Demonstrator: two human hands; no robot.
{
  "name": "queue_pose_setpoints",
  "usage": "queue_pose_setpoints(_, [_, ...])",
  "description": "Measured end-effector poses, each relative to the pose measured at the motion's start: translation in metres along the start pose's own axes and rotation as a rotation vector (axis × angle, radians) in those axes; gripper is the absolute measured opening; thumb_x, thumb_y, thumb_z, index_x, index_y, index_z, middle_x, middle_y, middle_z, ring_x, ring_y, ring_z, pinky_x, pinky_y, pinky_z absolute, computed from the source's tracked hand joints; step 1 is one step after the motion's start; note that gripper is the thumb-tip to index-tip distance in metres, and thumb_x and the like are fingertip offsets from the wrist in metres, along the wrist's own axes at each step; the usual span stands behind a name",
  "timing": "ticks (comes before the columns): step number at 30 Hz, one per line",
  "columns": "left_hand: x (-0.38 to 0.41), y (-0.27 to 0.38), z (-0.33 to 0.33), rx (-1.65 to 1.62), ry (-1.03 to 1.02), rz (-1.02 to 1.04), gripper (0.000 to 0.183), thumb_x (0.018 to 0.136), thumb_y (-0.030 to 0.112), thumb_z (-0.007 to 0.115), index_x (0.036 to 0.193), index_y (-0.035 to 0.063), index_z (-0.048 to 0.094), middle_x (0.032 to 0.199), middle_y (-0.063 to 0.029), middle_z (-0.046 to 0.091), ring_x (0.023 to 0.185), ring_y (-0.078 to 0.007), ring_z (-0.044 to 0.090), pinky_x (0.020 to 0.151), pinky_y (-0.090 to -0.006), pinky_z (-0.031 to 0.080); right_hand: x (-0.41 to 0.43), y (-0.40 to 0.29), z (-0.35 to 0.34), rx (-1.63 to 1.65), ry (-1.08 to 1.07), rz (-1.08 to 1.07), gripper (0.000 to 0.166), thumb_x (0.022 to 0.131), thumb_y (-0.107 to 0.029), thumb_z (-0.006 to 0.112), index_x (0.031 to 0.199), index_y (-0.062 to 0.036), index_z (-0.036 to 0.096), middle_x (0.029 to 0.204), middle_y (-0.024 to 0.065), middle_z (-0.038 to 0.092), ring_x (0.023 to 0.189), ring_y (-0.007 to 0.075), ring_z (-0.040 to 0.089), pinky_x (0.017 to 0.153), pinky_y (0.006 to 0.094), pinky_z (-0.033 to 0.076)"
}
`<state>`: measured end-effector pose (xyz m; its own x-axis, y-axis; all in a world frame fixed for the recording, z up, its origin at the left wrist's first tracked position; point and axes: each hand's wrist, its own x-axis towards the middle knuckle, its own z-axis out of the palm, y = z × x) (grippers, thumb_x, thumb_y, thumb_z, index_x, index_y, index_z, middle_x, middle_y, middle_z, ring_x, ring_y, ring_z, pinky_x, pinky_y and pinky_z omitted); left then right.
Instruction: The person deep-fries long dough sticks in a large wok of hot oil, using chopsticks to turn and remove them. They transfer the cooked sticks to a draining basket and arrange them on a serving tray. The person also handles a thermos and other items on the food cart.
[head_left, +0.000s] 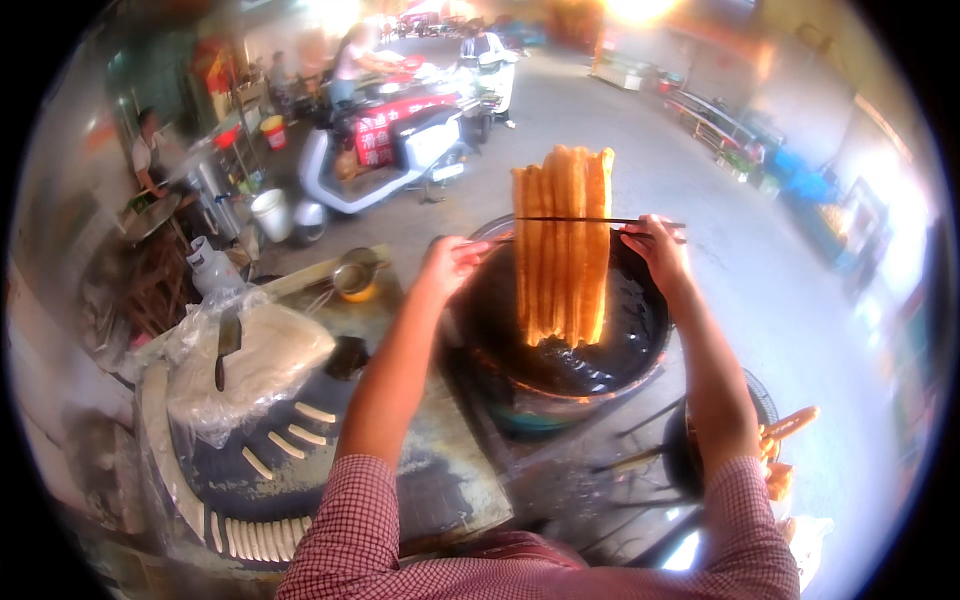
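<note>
Above a wide pan of dark oil (487, 315), a row of long golden fried dough sticks (562, 247) stands upright, side by side, their lower ends at the oil. My right hand (655, 241) grips long dark chopsticks (577, 220); one crosses the front of the dough sticks. On the other side, my left hand (452, 262) is closed around a thin stick-like utensil that reaches towards the dough; most of it is hidden. Raw dough strips (262, 538) lie in a row on the work table (450, 465), with several loose strips (307, 434) farther up.
Left: a cleaver (228, 341) on plastic-covered dough (277, 352), a strainer (355, 277), a gas cylinder (212, 266). Right: a wire basket (759, 397) near more fried dough sticks (791, 424). Beyond stand a scooter (382, 169), a white bucket (271, 214) and other people.
</note>
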<state>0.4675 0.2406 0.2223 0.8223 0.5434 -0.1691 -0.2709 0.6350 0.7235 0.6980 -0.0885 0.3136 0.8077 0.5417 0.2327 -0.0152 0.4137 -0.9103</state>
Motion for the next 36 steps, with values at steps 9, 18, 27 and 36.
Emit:
queue_pose_setpoints(9, [-0.009, 0.009, 0.006, 0.013, 0.015, -0.029, 0.021, 0.099, 0.015, 0.048, 0.105, -0.0046, 0.053, 0.116, -0.0320, 0.068, 0.067, -0.0219, 0.057, 0.051, -0.0269, 0.039, 0.000, 0.003, -0.001, 0.009, 0.016, -0.004, 0.021, 0.105, -0.016, 0.056, 0.113, 0.0026, 0.057, 0.101, 0.0214, 0.070, 0.100, 0.0335, 0.072, 0.092, 0.0444, 0.061])
queue_pose_setpoints(18, [-0.014, 0.008, 0.007, 0.028, 0.026, -0.016, 0.020, 0.099, 0.014, 0.048, 0.106, -0.0047, 0.052, 0.118, -0.0319, 0.068, 0.068, -0.0221, 0.056, 0.051, -0.0268, 0.039, -0.002, 0.004, -0.005, 0.031, -0.017, -0.007, 0.020, 0.105, -0.016, 0.055, 0.112, 0.0030, 0.057, 0.101, 0.0208, 0.070, 0.100, 0.0332, 0.072, 0.091, 0.0439, 0.062])
queue_pose_setpoints(27, [-0.016, 0.007, 0.007, 0.024, 0.011, -0.013, 0.020, 0.099, 0.014, 0.049, 0.104, -0.0049, 0.052, 0.117, -0.0324, 0.068, 0.068, -0.0219, 0.056, 0.050, -0.0271, 0.039, -0.005, 0.002, -0.004, 0.036, -0.011, -0.003, 0.020, 0.104, -0.015, 0.056, 0.111, 0.0031, 0.058, 0.100, 0.0206, 0.070, 0.099, 0.0336, 0.072, 0.090, 0.0435, 0.062])
queue_pose_setpoints(36, [-0.019, 0.007, 0.010, 0.001, 0.013, 0.006, 0.017, 0.097, 0.012, 0.051, 0.100, -0.0041, 0.053, 0.118, -0.0330, 0.068, 0.066, -0.0224, 0.057, 0.049, -0.0265, 0.040, -0.005, -0.001, -0.002, 0.016, -0.023, 0.001, 0.020, 0.104, -0.015, 0.055, 0.112, 0.0035, 0.058, 0.100, 0.0215, 0.071, 0.098, 0.0340, 0.073, 0.089, 0.0431, 0.063])
